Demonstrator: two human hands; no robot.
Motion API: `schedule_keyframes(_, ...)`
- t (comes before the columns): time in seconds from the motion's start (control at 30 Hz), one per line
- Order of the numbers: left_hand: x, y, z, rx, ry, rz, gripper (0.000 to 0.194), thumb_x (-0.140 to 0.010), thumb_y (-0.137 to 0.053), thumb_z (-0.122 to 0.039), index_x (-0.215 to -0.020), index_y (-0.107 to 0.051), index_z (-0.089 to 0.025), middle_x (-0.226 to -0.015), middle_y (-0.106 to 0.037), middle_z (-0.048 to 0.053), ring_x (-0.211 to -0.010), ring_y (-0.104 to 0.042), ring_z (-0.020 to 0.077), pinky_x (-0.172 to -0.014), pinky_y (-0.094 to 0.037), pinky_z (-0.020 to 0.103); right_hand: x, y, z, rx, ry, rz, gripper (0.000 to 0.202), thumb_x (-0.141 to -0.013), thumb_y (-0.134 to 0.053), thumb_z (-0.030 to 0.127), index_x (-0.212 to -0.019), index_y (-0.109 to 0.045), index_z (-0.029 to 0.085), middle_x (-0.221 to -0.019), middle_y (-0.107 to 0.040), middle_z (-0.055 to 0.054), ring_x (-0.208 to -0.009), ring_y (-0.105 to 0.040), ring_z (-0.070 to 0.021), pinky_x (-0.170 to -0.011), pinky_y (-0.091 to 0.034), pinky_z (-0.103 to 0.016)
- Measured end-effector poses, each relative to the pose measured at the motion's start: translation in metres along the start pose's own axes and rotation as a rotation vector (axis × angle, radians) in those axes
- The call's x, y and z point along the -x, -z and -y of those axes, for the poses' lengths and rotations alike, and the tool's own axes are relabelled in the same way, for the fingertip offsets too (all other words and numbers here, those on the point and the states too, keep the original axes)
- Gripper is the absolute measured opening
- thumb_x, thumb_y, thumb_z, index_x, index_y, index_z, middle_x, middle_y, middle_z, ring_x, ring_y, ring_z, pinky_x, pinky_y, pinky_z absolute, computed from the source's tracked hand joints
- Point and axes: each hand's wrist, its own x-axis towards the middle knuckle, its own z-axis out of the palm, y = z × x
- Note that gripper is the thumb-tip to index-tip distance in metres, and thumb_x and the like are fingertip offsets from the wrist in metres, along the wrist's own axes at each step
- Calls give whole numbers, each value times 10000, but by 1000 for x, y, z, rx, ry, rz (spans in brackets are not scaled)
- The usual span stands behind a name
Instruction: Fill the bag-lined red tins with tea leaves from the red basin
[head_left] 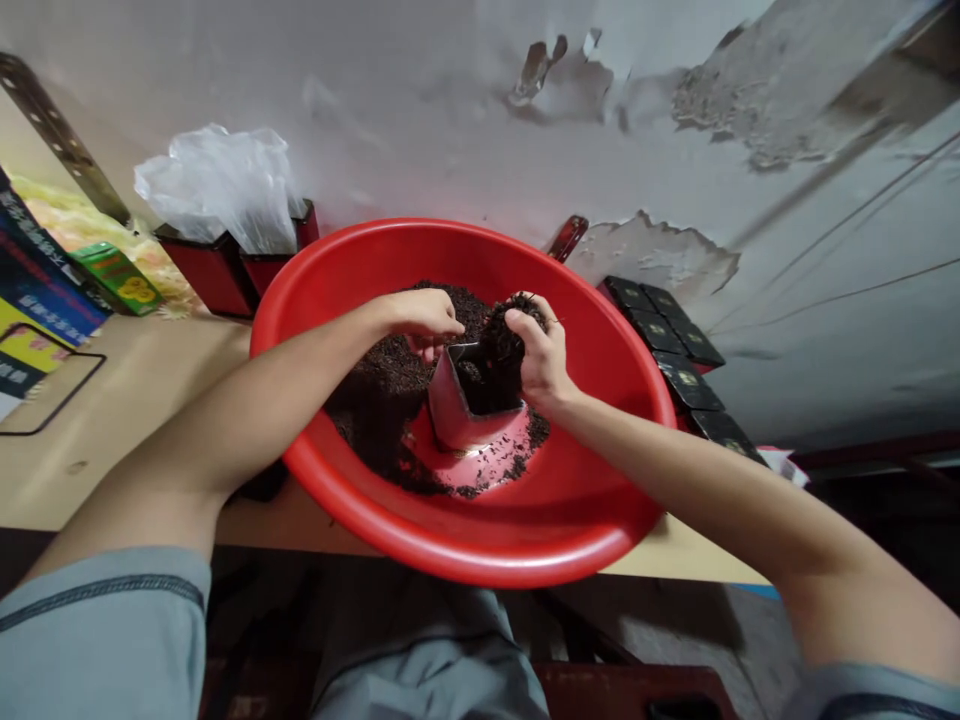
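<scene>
A large red plastic basin (465,545) holds a heap of dark, loose tea leaves (390,370), mostly on its left side. Inside it stands an open-topped, square tin (457,405) with some leaves in it, on a reddish base strewn with leaf bits. Over the tin's right edge my right hand (546,350) is closed around a clump of the leaves. My left hand (431,318) is beside the tin's upper left rim, its fingers curled in; what they hold, if anything, is hidden.
Dark red tins (206,270) stand behind left, with a crumpled clear plastic bag (225,185) on top. Several black-topped tins (686,380) line the right side. A green box (116,278) lies far left on the wooden table (172,365). A peeling wall rises behind.
</scene>
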Motion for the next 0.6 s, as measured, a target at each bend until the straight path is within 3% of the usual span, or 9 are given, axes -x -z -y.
schedule_keyframes(0.07, 3, 2, -1, 26, -50, 15, 320, -961, -582, -283, -1185, -725, -105, -965, -806, 127, -750, -778, 165, -730, -575, 235, 6, -1, -9, 8, 6, -27, 341, -743, -757, 499, -950, -614, 269, -820, -601, 39, -735, -548, -145, -740, -522, -315)
schedule_keyframes(0.17, 6, 1, -2, 103, -105, 141, 394, -893, -624, -258, -1254, -700, -120, -1001, -807, 121, -836, -789, 177, -808, -591, 276, 11, 1, -20, 12, 16, -46, 341, -739, -765, 477, -972, -621, 273, -860, -632, 40, -766, -570, -151, -786, -512, -318)
schedule_keyframes(0.3, 5, -1, -3, 202, -111, 240, 457, -882, -610, -230, -1318, -640, -99, -1138, -787, 151, -943, -786, 185, -842, -592, 291, 14, 3, -24, -15, 0, 17, 355, -739, -752, 492, -980, -600, 280, -928, -697, 21, -827, -641, -187, -843, -538, -362)
schedule_keyframes(0.6, -1, -6, -1, 272, -106, 235, 535, -863, -613, -137, -1396, -581, -101, -1261, -749, 151, -1029, -776, 184, -884, -589, 269, 17, 6, -22, -67, -26, 103, 381, -669, -842, 383, -965, -624, 284, -1017, -741, 2, -934, -697, -237, -923, -558, -436)
